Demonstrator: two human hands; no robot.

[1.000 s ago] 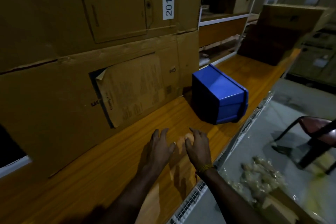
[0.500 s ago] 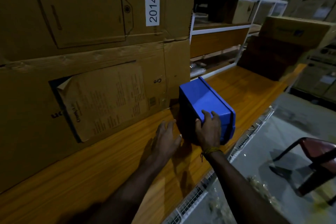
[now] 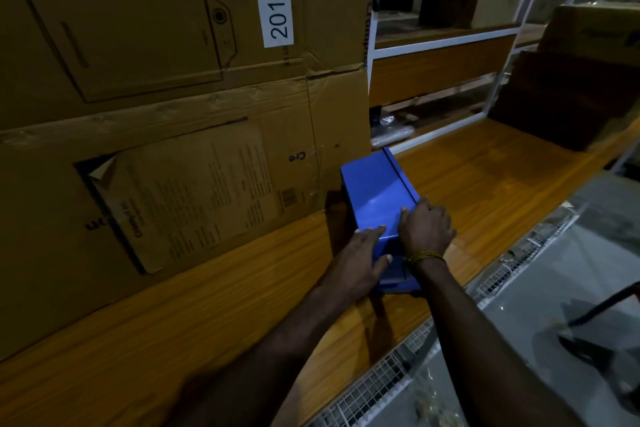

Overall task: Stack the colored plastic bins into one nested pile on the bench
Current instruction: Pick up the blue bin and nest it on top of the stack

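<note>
A blue plastic bin [image 3: 375,191] lies overturned on the wooden bench [image 3: 485,184], its flat underside facing up, close to the cardboard boxes. My left hand [image 3: 363,253] grips its near left edge, fingers on top and thumb against the front. My right hand [image 3: 426,229] presses on the near right corner, fingers curled over the rim. A thread band circles that wrist. The bin's open side is hidden. No other colored bin is in sight.
Big cardboard boxes [image 3: 156,114] with a "2014" label wall off the bench's left and back. White shelving [image 3: 433,45] stands behind, dark boxes [image 3: 561,94] sit at the far right. A wire-mesh edge [image 3: 398,374] borders the bench; a chair [image 3: 606,305] stands on the floor.
Both hands moved forward from the bare bench onto the blue bin and took hold of its near end. The bin has turned a little and sits closer to me.
</note>
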